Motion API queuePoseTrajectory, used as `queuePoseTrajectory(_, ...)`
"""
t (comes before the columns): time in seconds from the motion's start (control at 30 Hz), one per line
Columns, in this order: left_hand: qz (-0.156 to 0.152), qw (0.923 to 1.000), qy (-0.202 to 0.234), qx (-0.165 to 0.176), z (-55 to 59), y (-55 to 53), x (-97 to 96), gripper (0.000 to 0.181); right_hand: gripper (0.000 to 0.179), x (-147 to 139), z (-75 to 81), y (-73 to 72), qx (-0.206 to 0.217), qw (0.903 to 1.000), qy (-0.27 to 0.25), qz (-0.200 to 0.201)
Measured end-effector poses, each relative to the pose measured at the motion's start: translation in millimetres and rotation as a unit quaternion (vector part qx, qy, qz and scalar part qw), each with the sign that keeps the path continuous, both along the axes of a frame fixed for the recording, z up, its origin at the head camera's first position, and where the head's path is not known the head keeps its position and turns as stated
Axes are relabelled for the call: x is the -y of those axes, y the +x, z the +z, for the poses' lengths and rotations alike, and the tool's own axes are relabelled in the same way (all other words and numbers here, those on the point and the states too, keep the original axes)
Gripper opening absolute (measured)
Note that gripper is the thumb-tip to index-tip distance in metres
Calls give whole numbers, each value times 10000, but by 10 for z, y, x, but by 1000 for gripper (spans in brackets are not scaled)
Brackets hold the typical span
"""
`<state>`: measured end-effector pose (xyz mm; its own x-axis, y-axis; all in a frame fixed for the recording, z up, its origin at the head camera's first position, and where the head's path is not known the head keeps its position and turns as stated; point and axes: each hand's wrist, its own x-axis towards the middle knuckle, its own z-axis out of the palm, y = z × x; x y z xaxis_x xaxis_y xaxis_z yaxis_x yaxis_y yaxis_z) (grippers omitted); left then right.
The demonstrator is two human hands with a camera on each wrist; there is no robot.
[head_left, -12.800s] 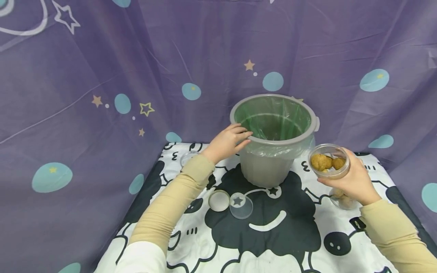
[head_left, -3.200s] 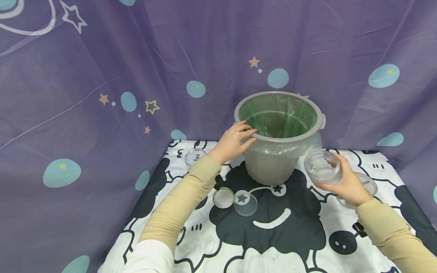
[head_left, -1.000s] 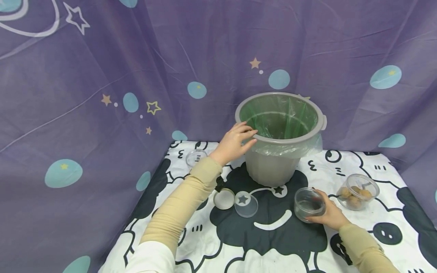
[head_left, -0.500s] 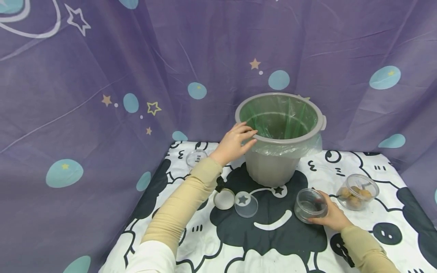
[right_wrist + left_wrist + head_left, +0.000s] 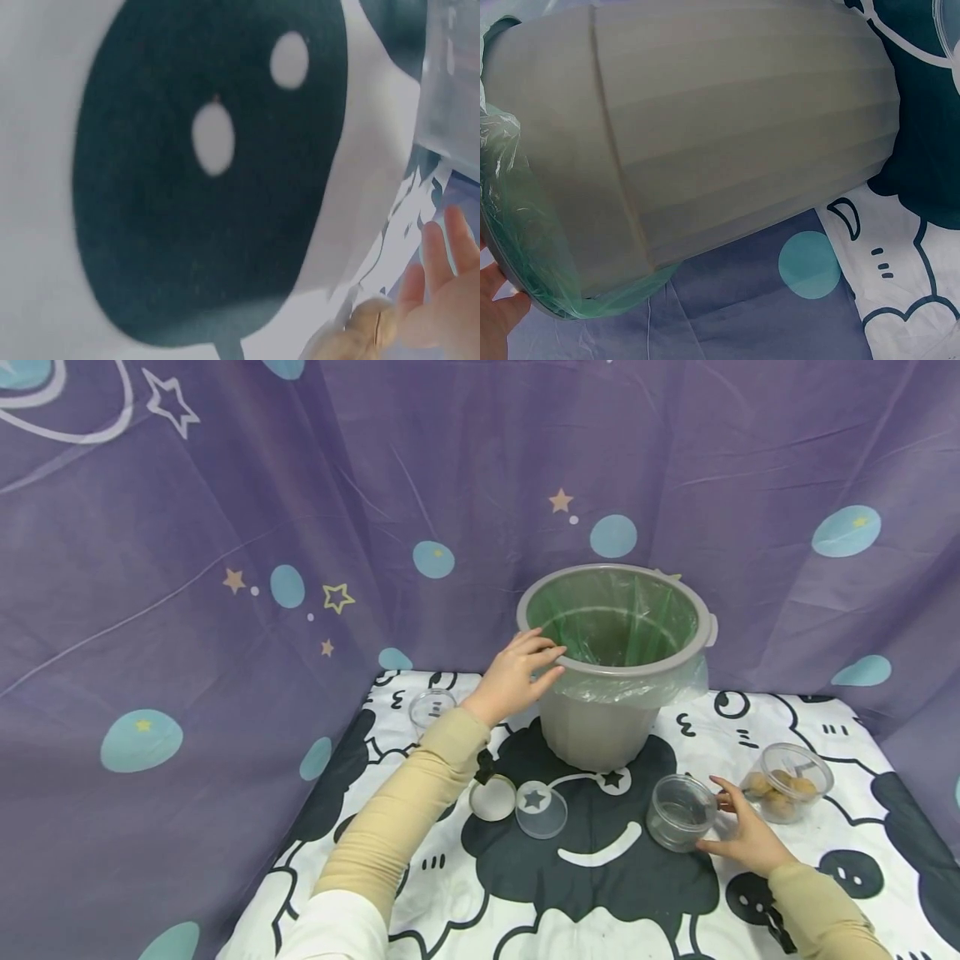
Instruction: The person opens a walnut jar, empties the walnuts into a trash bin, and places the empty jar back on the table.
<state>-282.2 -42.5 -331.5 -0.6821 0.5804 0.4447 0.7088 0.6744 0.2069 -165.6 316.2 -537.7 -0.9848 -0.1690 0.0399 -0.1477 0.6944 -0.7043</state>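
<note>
My left hand (image 5: 517,673) grips the near-left rim of a grey trash can (image 5: 596,727), thumb outside and fingers over the edge. A green bag (image 5: 622,618) lines the can and hangs over its rim. In the left wrist view the thumb (image 5: 514,307) lies at that rim. To the can's front right, an empty clear plastic jar (image 5: 681,814) stands without a lid on the dark cloud print. My right hand (image 5: 746,831) is just to its right, fingers spread apart from it. Behind that hand is another clear jar (image 5: 787,781) with brown balls inside.
Two round lids, one rimmed (image 5: 492,798) and one clear (image 5: 542,814), lie on the cloth in front of the can. Another clear round piece (image 5: 432,706) lies behind my left forearm. A purple curtain (image 5: 480,468) backs the table.
My right hand has let go of the empty jar and drawn back right. Earlier it held a jar of brown balls by the can, then an empty one, then set that down. The left hand stays.
</note>
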Motion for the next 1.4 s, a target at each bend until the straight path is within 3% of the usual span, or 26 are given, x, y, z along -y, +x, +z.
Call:
queuePoseTrajectory(0.23, -9, 10000, 29, 10, -1, 13, -3, 38, 97, -115, 29, 51, 121, 9999, 8, -79)
queuePoseTrajectory(0.4, -47, 10000, 70, 5, 0, 10, -7, 38, 70, -181, 26, 93, 46, 9998, 98, -187)
queuePoseTrajectory(0.57, -22, 10000, 94, 6, 0, 2, -7, 38, 50, -222, 40, 97, 392, 9986, 103, -335)
queuePoseTrajectory(0.73, -25, 10000, 65, -36, -14, -13, -6, 38, 47, -297, 42, 101, 756, 9943, 24, -757)
queuePoseTrajectory(1.03, -5, 9999, 111, 9, -16, -9, -4, 38, 48, -419, 41, 136, 968, 9782, 282, -1814)
queuePoseTrajectory(1.27, -34, 9999, 141, 7, -26, -15, 1, 38, 53, -404, 11, 159, 1117, 9496, 131, -2926)
queuePoseTrajectory(1.4, -42, 9999, 149, 30, -35, -14, 3, 38, 70, -421, -6, 146, 1278, 9361, -135, -3273)
